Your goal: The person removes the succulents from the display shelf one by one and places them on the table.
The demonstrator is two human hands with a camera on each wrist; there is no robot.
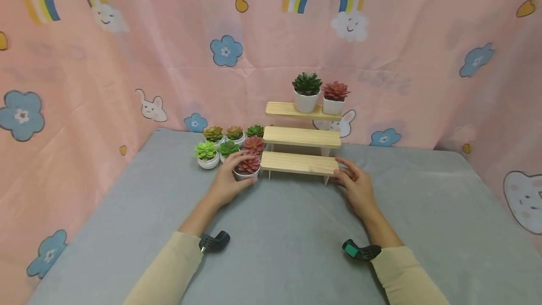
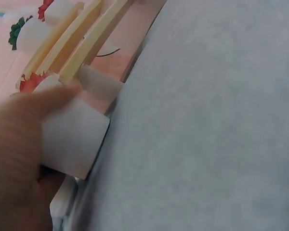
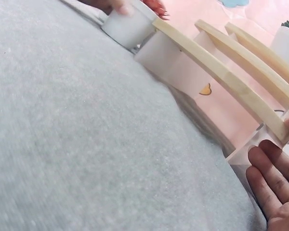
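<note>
In the head view my left hand [image 1: 225, 183] grips a small red potted succulent [image 1: 249, 165] at the left end of a wooden tiered stand [image 1: 300, 163]. Its white pot [image 2: 76, 137] fills the space by my thumb in the left wrist view, and it stands close to the table surface. My right hand [image 1: 359, 189] holds the right end of the lowest shelf, with fingers [image 3: 274, 175] beside the clear leg below it. On the top shelf a dark green succulent [image 1: 306, 91] and a red succulent [image 1: 335, 98] stand side by side in white pots.
Left of the stand, several small potted succulents are grouped, among them a bright green one [image 1: 207, 154] and another red one [image 1: 254, 145]. A grey cloth [image 1: 279, 248] covers the table. Behind hangs a pink patterned curtain [image 1: 178, 36], close to the stand's back.
</note>
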